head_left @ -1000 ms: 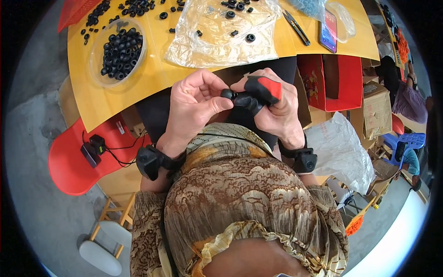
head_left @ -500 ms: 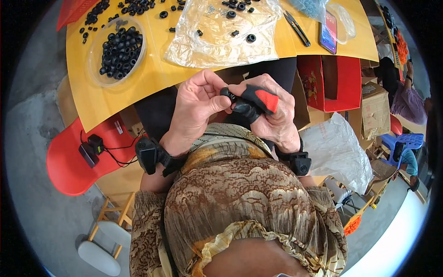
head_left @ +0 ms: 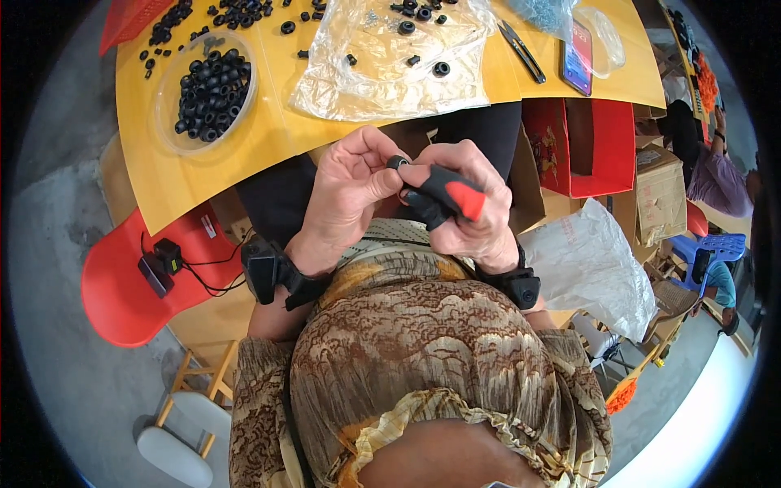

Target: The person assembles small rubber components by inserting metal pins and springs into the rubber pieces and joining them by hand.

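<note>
Close in front of my body, above my lap, both hands meet at a small black round part (head_left: 397, 162) with a pale ring at its opening. My left hand (head_left: 340, 195) is closed, pinching this part between thumb and forefinger. My right hand (head_left: 480, 224) is closed too, its bare thumb tip against the part's right side. A black and red sleeve (head_left: 452, 192) covers the right thumb, and a black wrap (head_left: 425, 209) goes round a finger below it. Whatever else the right fingers hold is hidden.
On the yellow table (head_left: 268, 154) lie a clear tub (head_left: 165, 130) of black parts, a clear plastic sheet (head_left: 366, 89) with loose parts, thread snips (head_left: 523, 53) and a phone (head_left: 577, 61). A red box (head_left: 612, 146) stands below right; a red chair (head_left: 122, 285) is at left.
My right hand has turned a little and shifted slightly left and down. The thumb sleeve now points more downward, and the black part's round opening shows. My left hand has barely moved.
</note>
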